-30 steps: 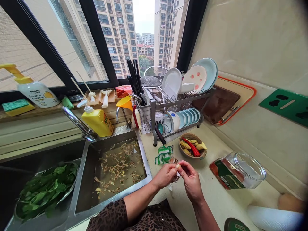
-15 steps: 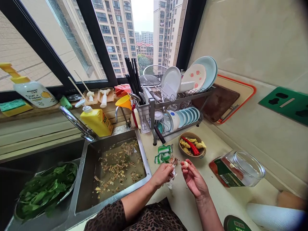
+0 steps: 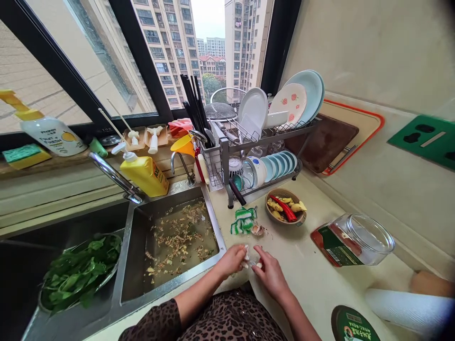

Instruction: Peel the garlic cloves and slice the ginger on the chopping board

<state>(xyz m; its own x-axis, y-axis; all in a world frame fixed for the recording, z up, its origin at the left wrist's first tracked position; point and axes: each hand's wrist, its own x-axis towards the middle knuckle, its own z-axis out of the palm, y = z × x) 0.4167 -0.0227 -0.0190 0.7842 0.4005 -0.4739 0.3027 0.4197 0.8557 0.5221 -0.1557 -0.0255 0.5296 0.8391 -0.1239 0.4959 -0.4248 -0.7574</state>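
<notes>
Both hands are close together over the counter. My left hand (image 3: 232, 261) is closed on a thin, crumpled, translucent white plastic piece (image 3: 251, 258) that hangs between the two hands. In my right hand (image 3: 272, 274) a small pale garlic clove (image 3: 259, 265) sits at the fingertips, close to the plastic. Just beyond the hands lie brownish garlic skins (image 3: 258, 230) on the counter. Beside them is a green-and-white striped cloth (image 3: 243, 220). A basket (image 3: 286, 220) behind on the right holds ginger pieces and a red chili pepper (image 3: 284, 208).
To the left, a sink (image 3: 170, 279) holds cloudy water with floating scraps; the other basin has a bowl of leafy greens (image 3: 83, 270). A dish rack (image 3: 224, 170) stands behind. On the right are a clear jar (image 3: 355, 239), a green lid (image 3: 353, 324) and a white roll (image 3: 408, 310).
My right hand has moved down and left with the garlic clove, coming close to my left hand. My left hand has dropped slightly with the plastic. The view has shifted a little.
</notes>
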